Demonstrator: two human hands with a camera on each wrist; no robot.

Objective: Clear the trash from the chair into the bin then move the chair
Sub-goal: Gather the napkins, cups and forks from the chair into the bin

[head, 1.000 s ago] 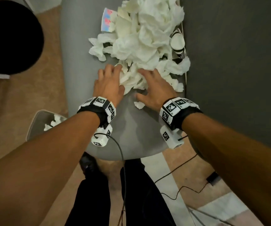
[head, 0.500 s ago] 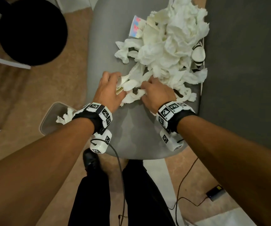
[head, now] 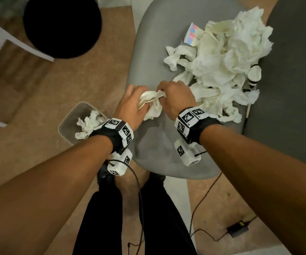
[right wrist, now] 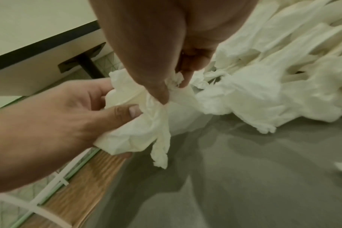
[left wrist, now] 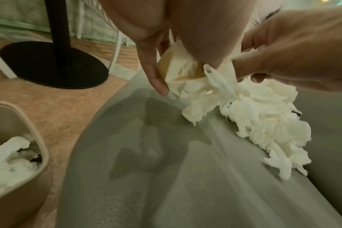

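A heap of crumpled white tissues (head: 222, 57) lies on the grey chair seat (head: 159, 146) against its dark backrest (head: 293, 70). Both hands hold one bunch of tissue (head: 151, 103) lifted just above the seat's left front part. My left hand (head: 132, 105) grips the bunch from the left, and my right hand (head: 174, 100) pinches it from the right. The wrist views show the bunch (right wrist: 139, 123) between curled fingers and the pile (left wrist: 263, 123) behind it. The beige bin (head: 69, 122) stands on the floor left of the chair with tissues inside.
A pink-and-blue printed packet (head: 192, 34) and a white cup with black bands (head: 254, 76) lie in the heap. A black round stand base (head: 62, 26) sits on the wooden floor at far left. Cables and a black adapter (head: 237, 230) lie on the floor by my legs.
Both hands went from lying flat at the heap's near edge to closing on a bunch of tissue. They have pulled it back and left, off the heap.
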